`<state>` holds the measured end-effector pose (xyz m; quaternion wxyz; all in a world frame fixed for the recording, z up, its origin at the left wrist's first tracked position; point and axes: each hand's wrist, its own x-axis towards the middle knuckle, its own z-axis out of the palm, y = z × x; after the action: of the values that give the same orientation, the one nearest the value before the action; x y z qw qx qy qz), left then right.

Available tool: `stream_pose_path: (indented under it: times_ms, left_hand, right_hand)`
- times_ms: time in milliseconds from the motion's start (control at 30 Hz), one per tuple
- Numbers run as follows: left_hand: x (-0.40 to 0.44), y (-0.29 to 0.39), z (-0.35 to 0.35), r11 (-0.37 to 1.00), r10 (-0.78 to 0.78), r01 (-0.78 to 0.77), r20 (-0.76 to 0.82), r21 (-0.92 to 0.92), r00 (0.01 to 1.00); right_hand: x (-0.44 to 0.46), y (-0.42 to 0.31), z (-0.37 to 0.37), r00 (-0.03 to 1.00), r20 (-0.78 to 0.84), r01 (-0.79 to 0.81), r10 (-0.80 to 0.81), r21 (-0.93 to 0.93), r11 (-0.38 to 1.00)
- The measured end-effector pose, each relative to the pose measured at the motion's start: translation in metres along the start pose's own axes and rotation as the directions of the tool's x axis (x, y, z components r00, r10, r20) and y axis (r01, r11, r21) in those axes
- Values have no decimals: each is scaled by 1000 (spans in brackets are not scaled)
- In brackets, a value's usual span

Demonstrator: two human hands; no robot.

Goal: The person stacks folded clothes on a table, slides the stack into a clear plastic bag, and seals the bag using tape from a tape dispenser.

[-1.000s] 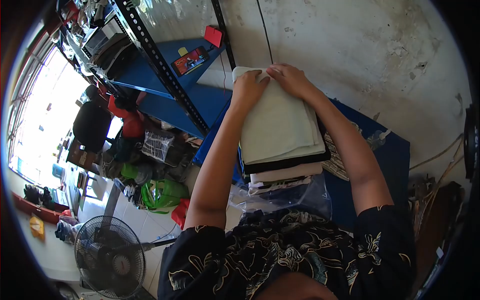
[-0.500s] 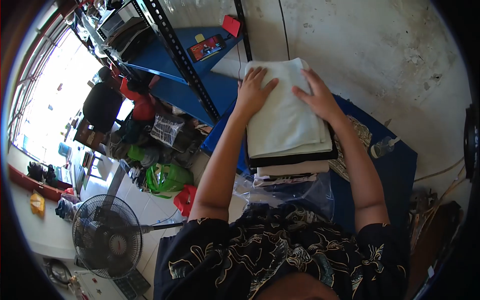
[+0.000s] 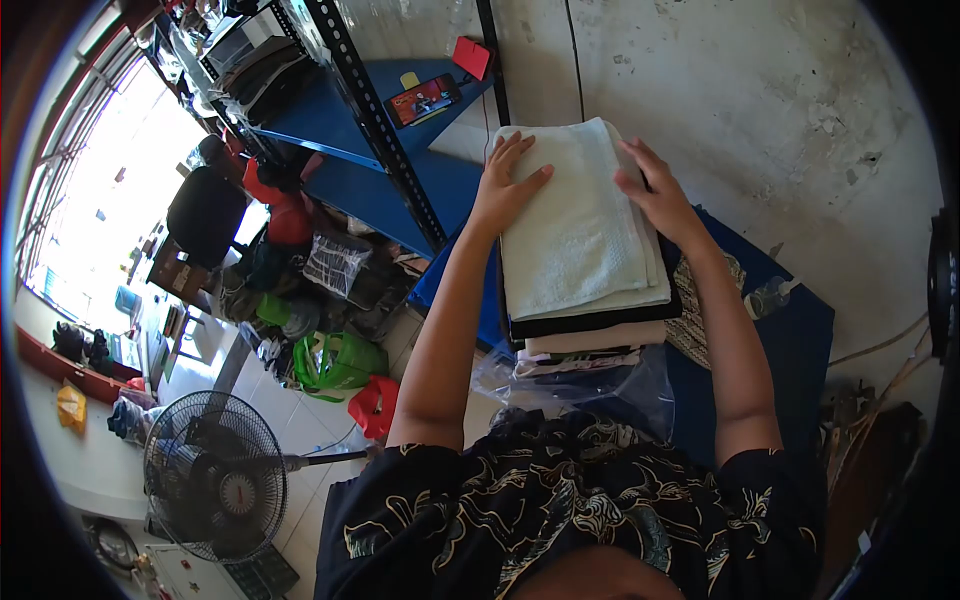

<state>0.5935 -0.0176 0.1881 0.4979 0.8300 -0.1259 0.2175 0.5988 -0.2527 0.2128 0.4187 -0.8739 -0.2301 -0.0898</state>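
A folded pale white towel [image 3: 580, 230] lies on top of a stack of folded cloth. My left hand [image 3: 507, 192] rests on its upper left edge, fingers stretched out and thumb apart. At the upper right edge is my right hand [image 3: 662, 205], fingers and thumb apart and holding nothing; whether it touches the towel I cannot tell. Beneath the towel come a black cloth [image 3: 590, 325], a beige cloth [image 3: 600, 338] and several more folded pieces. Clear plastic [image 3: 640, 395] sticks out under the near side of the stack.
The stack stands on a blue table [image 3: 800, 350] against the wall. Right of it lie a patterned cloth [image 3: 695, 325] and a small clear bottle [image 3: 768, 298]. A phone [image 3: 422, 101] leans on a blue shelf [image 3: 350, 85]. To my left are a fan [image 3: 215, 475] and a green bag [image 3: 340, 362].
My right hand has moved off the towel's top to its right edge. My left hand stays on the left edge. The whole view has shifted slightly.
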Motion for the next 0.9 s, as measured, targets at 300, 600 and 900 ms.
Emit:
stream_pose_path:
  times_ms: [300,600,900]
  left_hand:
    - [-160,-92,3,838,-511,508,36,-200,859]
    - [-224,-40,-36,884,-446,-94,886,459,130]
    - [-184,21,-39,966,31,-148,472,212,881]
  right_hand:
    - [-168,141,69,876,-269,-305,400,334,892]
    - [-217,96,24,513,780,-117,358,-349,930]
    - [-186,30,2,998,70,0,5,-73,997]
